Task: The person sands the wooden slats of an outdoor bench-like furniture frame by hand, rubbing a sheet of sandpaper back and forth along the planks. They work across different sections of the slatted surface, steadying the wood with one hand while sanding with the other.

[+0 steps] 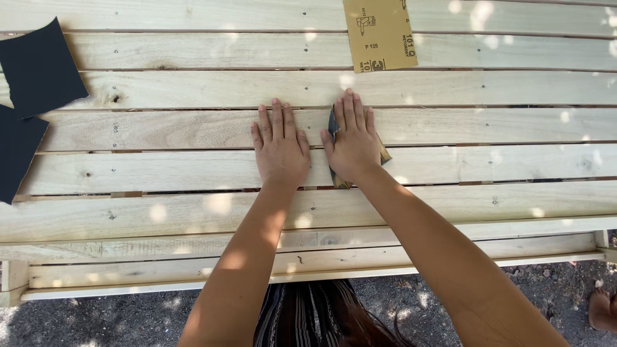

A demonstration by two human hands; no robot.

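slatted wood bench [450, 122] (wide, bare): right hand [352, 138] presses sandpaper [383, 154].

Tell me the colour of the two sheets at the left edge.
Black, both sheets, lying on the pale wooden slats; head view.

worn sandpaper piece [384, 154], flat on wooden slats [193, 128]

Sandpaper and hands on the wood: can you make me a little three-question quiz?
1. True or false: the right hand presses flat on a folded piece of sandpaper.
2. What does the left hand rest on: A) bare wooden slats, B) a dark sheet, C) gravel?
3. Where does the tan sandpaper sheet lie, above or below the hands?

Key: 1 true; 2 A; 3 above, at the top edge.
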